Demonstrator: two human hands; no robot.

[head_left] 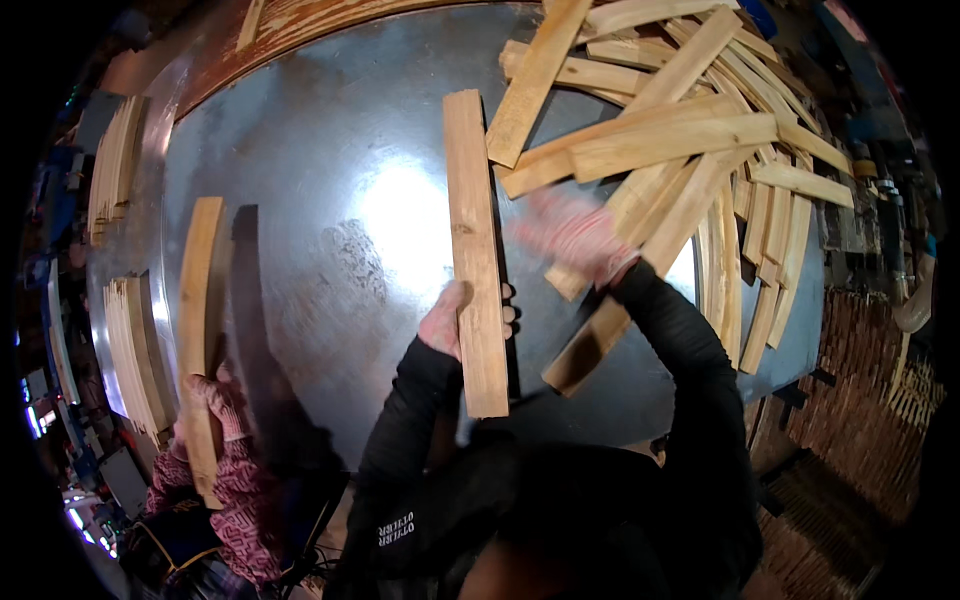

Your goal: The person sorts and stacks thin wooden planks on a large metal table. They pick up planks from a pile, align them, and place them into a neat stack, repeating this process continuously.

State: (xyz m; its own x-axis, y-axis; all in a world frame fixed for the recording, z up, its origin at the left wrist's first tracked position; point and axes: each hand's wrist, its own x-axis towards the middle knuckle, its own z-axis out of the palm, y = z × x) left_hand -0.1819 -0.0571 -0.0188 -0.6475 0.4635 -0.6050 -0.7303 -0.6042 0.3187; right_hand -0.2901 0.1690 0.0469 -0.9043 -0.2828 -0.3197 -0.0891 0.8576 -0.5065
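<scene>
Head view, held board (476,260), jumbled boards (675,146) right, co-worker (250,510) left

Viewpoint: the left of two fisheye cameras worn on your head, above your dark jacket (440,530).
Facing: down and forward over the metal table (320,150), your left at picture left.
Nearness: close above your left hand (440,320) and right hand (572,235), both near mid-picture.
Span: wide, from a co-worker's patterned sleeve (250,520) to the wooden slats (675,147) at right.
Rim: round, black-cornered, straight edges bowed.
</scene>
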